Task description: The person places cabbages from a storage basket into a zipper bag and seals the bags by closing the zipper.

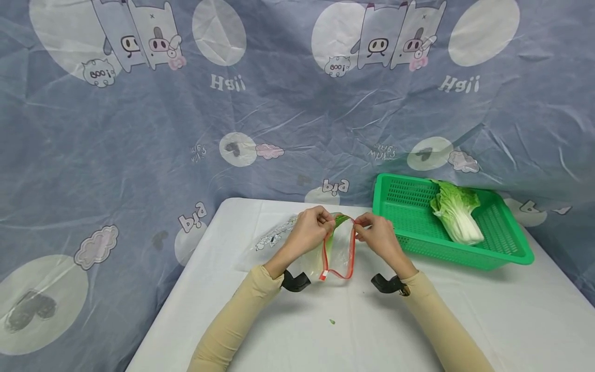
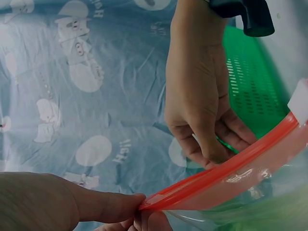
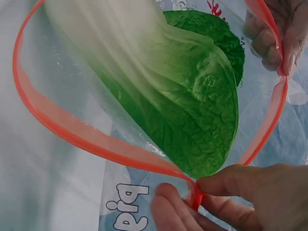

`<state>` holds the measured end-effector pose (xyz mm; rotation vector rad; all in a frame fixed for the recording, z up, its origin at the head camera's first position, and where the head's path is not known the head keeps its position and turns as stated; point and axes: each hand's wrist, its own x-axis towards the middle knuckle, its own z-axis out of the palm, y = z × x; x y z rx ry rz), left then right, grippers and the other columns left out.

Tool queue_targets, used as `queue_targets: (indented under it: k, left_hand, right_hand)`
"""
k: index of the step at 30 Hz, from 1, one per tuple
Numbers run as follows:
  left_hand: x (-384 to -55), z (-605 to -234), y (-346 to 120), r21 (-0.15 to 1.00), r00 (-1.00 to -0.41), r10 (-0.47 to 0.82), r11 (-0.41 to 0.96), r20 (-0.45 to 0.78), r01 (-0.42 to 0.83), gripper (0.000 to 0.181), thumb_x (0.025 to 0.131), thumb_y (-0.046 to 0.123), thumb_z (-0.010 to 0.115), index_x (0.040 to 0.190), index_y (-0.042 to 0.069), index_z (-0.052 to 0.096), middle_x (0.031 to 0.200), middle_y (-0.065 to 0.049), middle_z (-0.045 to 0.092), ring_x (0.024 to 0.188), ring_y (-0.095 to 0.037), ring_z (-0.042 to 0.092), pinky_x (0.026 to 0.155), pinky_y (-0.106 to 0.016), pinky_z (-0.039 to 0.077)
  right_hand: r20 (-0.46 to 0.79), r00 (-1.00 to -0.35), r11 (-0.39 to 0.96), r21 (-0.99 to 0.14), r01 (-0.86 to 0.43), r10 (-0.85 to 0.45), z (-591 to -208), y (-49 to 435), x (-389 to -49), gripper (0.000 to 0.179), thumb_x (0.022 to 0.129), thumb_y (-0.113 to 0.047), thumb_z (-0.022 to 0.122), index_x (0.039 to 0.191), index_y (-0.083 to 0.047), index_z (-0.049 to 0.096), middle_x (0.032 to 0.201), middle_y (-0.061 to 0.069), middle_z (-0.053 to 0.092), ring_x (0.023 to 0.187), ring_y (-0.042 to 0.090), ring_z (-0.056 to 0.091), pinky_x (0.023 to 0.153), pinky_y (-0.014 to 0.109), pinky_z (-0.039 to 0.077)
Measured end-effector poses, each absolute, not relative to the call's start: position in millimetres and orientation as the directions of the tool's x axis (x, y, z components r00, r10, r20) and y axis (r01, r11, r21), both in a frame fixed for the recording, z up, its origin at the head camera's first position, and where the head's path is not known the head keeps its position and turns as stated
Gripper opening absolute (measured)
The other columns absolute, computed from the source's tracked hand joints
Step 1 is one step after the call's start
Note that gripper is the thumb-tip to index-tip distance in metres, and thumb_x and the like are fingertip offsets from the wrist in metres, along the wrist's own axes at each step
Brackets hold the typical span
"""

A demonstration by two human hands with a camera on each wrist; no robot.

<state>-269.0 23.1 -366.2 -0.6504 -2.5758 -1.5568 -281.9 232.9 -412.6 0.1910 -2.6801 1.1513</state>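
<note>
A clear zip bag (image 1: 341, 256) with a red zip rim lies over the table, its mouth spread wide toward me. With thumb and fingers my left hand (image 1: 311, 227) pinches the rim's far left side. My right hand (image 1: 378, 235) pinches the same rim at its far right corner, as the right wrist view shows close up. Inside the bag is a cabbage leaf (image 3: 197, 86), white at its rib and green at the crinkled edge. A white zip slider (image 2: 299, 102) sits on the rim's near end. Part of the bag's body is hidden behind my left hand.
At the right stands a green plastic basket (image 1: 511, 232) holding a Chinese cabbage (image 1: 457, 214). A small green scrap (image 1: 332, 321) lies on the white tablecloth (image 1: 362, 336). Behind the table hangs a blue-grey patterned cloth (image 1: 288, 119).
</note>
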Motion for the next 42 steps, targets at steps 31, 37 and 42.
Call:
queue_targets:
  k: [31, 37, 42]
  left_hand:
    - [-230, -347, 14, 0.443, -0.870, 0.488, 0.765, 0.072, 0.467, 0.043, 0.077, 0.013, 0.077, 0.056, 0.015, 0.039, 0.050, 0.009, 0.028, 0.048, -0.006, 0.026, 0.046, -0.021, 0.025]
    - [-223, -345, 9, 0.363, -0.837, 0.547, 0.775, 0.023, 0.517, 0.048, 0.073, 0.001, 0.072, 0.044, 0.017, 0.038, 0.038, 0.009, 0.032, 0.036, -0.004, 0.029, 0.040, -0.017, 0.025]
    - [-225, -337, 2, 0.389, -0.853, 0.507, 0.765, 0.125, 0.513, 0.052, 0.077, 0.001, 0.070, 0.044, 0.017, 0.033, 0.044, 0.009, 0.023, 0.045, -0.007, 0.024, 0.044, -0.021, 0.022]
  right_hand:
    - [0.491, -0.828, 0.531, -0.794, -0.296, 0.272, -374, 236, -260, 0.009, 0.088, -0.013, 0.064, 0.088, -0.005, 0.069, 0.074, 0.017, 0.070, 0.053, 0.015, 0.064, 0.051, 0.023, 0.052]
    - [0.474, -0.832, 0.547, -0.795, -0.263, 0.288, -371, 245, -259, 0.012, 0.090, -0.015, 0.062, 0.090, -0.006, 0.070, 0.075, 0.016, 0.070, 0.054, 0.011, 0.063, 0.052, 0.020, 0.050]
    - [0.489, -0.824, 0.544, -0.791, -0.280, 0.286, -368, 249, -257, 0.014, 0.091, -0.016, 0.062, 0.090, -0.004, 0.069, 0.079, 0.021, 0.069, 0.055, 0.012, 0.063, 0.054, 0.020, 0.052]
